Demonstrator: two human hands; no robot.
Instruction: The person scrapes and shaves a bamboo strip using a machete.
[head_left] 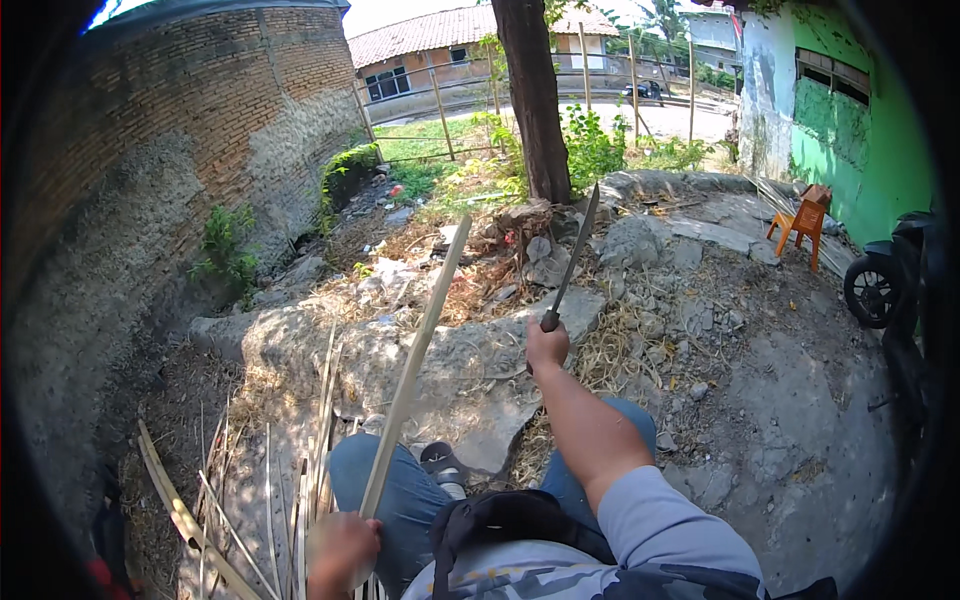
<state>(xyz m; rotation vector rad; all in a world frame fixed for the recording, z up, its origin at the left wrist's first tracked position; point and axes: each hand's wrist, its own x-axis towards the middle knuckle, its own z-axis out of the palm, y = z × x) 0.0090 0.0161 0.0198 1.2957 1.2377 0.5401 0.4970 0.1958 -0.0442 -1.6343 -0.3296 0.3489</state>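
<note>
My right hand (547, 346) is closed round the dark handle of a long machete (577, 255), whose blade points up and away from me. Low at the left, my left hand (343, 553) grips the near end of a pale split bamboo strip (412, 365). The strip slants up past my left knee, its far end left of the machete and apart from it. Part of the left hand looks smeared. Beside that hand, several thin bamboo strips (268, 510) lie on the ground, along with a wider curved bamboo piece (190, 525).
A rough stone ledge (300, 345) runs in front of my knees, with dry shavings (640, 350) at its right. Beyond stands a tree trunk (535, 100). A brick wall (130, 150) rises at left. An orange chair (800, 228) and a parked motorcycle (885, 280) are at right.
</note>
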